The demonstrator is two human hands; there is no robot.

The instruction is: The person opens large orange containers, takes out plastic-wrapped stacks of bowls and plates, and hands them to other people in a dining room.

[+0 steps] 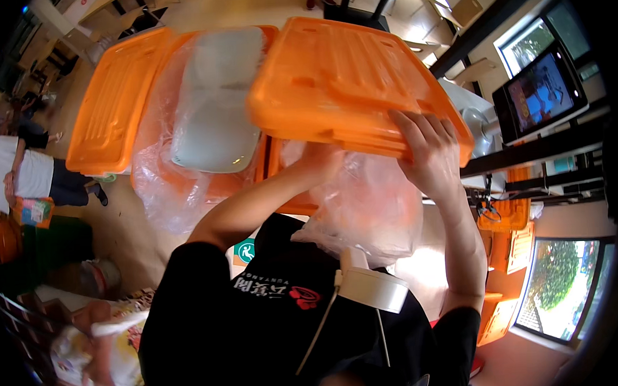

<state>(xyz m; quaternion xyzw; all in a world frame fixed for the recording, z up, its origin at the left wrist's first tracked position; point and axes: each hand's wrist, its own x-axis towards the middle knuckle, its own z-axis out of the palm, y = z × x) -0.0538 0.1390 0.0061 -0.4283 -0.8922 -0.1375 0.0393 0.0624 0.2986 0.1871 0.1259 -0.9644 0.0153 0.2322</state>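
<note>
An orange plastic lid (350,82), slightly blurred, is tilted up over an orange crate at the centre. My right hand (428,146) grips its near right edge, with the fingers over the top. Under the lid's near edge is my left hand (320,164), blurred and partly covered; whether it holds the lid or the plastic is hard to tell. Clear plastic film (371,206) hangs over the near side of this crate, against my shirt. To the left, another crate lined with clear film (168,178) holds pale rectangular trays or dishes (217,114).
A second orange lid (119,103) lies left of the open crate. People are at the left, one in a white top (16,169). A monitor (543,97) and black rails stand at the right, with more orange crates (508,246) near the window. Tables and chairs are beyond.
</note>
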